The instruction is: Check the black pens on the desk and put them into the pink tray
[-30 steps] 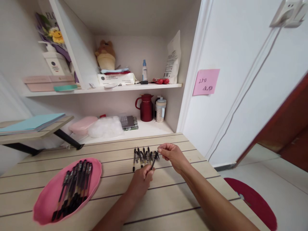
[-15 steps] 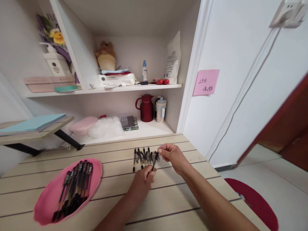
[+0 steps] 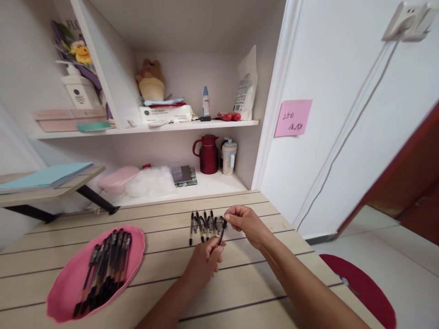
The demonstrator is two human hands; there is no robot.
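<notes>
My left hand (image 3: 205,261) is closed round the lower end of a black pen (image 3: 222,232) that stands tilted above the wooden table (image 3: 164,278). My right hand (image 3: 244,222) pinches the pen's upper end, where its cap sits. Just behind the hands, a row of several black pens (image 3: 205,224) lies side by side on the table. A pink oval tray (image 3: 73,274) at the left front holds several more black pens (image 3: 104,269).
Behind the table is a white shelf unit with a red jug (image 3: 207,153), a lidded cup (image 3: 228,156), a pink case (image 3: 117,178) and a plastic bag (image 3: 151,181). A pink sticky note (image 3: 293,117) hangs on the white wall at right. A red mat (image 3: 363,285) lies on the floor.
The pen has tipped a little more upright between my hands. My left hand has shifted slightly down and right. The tray and the row of pens have not moved.
</notes>
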